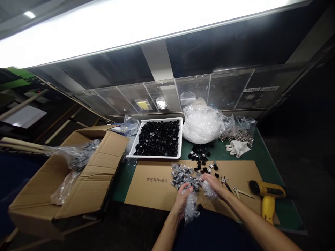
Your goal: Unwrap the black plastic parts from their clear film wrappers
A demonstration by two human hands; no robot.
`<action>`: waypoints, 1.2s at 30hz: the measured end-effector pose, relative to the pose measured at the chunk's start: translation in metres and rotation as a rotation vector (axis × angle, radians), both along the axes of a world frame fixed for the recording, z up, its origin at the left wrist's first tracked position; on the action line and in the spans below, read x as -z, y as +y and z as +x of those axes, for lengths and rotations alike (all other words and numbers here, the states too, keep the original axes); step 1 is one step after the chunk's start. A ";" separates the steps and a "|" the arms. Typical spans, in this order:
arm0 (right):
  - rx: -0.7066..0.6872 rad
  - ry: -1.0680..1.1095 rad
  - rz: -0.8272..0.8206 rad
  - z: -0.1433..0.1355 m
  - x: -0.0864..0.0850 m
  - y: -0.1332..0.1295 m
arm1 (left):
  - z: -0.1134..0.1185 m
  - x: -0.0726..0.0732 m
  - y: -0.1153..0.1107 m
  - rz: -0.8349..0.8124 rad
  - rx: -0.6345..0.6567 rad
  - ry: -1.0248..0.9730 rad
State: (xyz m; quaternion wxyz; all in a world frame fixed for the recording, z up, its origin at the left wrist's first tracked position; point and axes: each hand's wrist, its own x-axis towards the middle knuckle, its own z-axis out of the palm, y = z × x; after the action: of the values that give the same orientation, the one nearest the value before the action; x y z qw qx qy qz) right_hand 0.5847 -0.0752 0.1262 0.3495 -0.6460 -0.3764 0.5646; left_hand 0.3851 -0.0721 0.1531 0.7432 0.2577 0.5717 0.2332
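My left hand [183, 198] is closed on crumpled clear plastic [191, 208] that hangs toward the table's front edge. On the other side, my right hand [213, 184] grips more of the clear plastic [207, 188]. Just beyond both hands, a heap of small dark parts [180, 176] in clear wrapping lies on a flat cardboard sheet [146, 195]. Loose black parts [201, 153], a few with silvery faces, are scattered behind my right hand. Whether the plastic in my two hands is one piece, I cannot tell.
A white tray [181, 139] full of black parts stands behind the sheet, beside a bulging white plastic bag [202, 125]. Bags of metal pieces [244, 136] and a white glove [238, 149] lie right. Pliers [226, 183] and a yellow heat gun [269, 195] lie near. An open carton [104, 164] stands left.
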 end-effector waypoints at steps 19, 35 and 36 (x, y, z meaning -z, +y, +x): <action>0.258 0.070 -0.167 0.002 0.000 -0.036 | 0.022 0.011 0.013 0.449 0.215 0.301; 0.160 -0.264 -0.197 0.003 0.042 -0.054 | 0.030 -0.005 0.027 0.703 0.355 0.640; 0.134 -0.272 -0.186 -0.001 0.042 -0.052 | 0.030 -0.004 0.028 0.699 0.349 0.628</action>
State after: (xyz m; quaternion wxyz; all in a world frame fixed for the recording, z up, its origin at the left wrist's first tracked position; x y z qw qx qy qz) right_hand 0.5838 -0.1268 0.0843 0.2710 -0.7696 -0.3223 0.4800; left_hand 0.4147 -0.0444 0.1575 0.4325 0.6409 0.6037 0.1941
